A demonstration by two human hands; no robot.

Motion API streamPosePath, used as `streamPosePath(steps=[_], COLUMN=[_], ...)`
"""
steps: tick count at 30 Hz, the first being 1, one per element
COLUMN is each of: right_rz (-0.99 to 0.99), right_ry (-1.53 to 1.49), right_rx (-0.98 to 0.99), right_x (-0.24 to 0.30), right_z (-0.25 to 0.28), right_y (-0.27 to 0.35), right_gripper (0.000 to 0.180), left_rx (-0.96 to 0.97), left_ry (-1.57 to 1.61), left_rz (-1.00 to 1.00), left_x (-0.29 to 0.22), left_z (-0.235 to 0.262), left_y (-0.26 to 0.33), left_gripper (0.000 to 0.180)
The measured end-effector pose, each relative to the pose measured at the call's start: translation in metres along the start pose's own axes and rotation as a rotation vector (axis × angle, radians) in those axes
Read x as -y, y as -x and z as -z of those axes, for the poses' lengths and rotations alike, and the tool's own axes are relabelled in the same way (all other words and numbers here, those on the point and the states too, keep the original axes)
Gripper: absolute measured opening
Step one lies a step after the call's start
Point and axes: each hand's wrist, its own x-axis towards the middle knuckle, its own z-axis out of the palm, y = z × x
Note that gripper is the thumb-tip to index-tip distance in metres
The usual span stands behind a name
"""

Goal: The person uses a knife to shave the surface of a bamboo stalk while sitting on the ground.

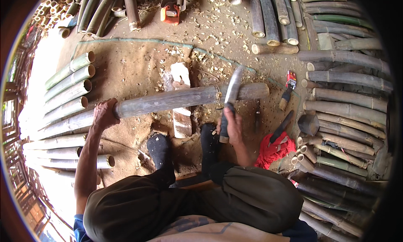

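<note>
My left hand (105, 114) is wrapped around a long grey-brown bamboo pole (168, 101), left of its middle. The pole lies slantwise across a pale, chipped wooden block (181, 125) in front of my feet, its right end raised higher in view. In my right hand (233, 125) is a knife (234, 87), gripped by its dark handle with the blade pointing up and away. Motion blurs the blade. It overlaps the pole just right of a node; whether it touches the bamboo I cannot tell.
Cut bamboo tubes (69, 88) lie at left, more bamboo (348, 78) is stacked at right. A red cloth (275, 151) with a dark blade (282, 126) sits right of my hand, near a dark-handled tool (286, 95). An orange-handled tool (170, 15) lies far off. Chips litter the brown mat (126, 61).
</note>
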Motion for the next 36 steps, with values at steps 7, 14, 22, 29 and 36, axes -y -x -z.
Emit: streamPosePath(steps=[7, 14, 22, 29, 36], right_rz=[0.004, 0.089, 0.033, 0.011, 0.013], right_ry=[0.019, -0.027, -0.201, 0.0, 0.038], right_rx=[0.055, -0.149, -0.116, 0.053, 0.118], right_x=[-0.002, -0.007, -0.003, 0.003, -0.003], right_z=[-0.017, 0.003, 0.0, -0.001, -0.024], right_y=[0.006, 0.001, -0.002, 0.003, 0.002], right_gripper=[0.036, 0.038, 0.04, 0.04, 0.036], left_rx=[0.019, -0.025, -0.053, -0.035, -0.017], left_ry=[0.018, 0.011, -0.013, -0.008, -0.014], left_rz=[-0.001, -0.057, -0.031, -0.039, -0.034], left_x=[-0.008, -0.004, -0.002, 0.0, 0.0], left_z=[0.006, 0.001, -0.001, -0.001, -0.004], left_y=[-0.003, -0.004, -0.004, 0.0, -0.004], left_gripper=[0.057, 0.056, 0.055, 0.056, 0.057])
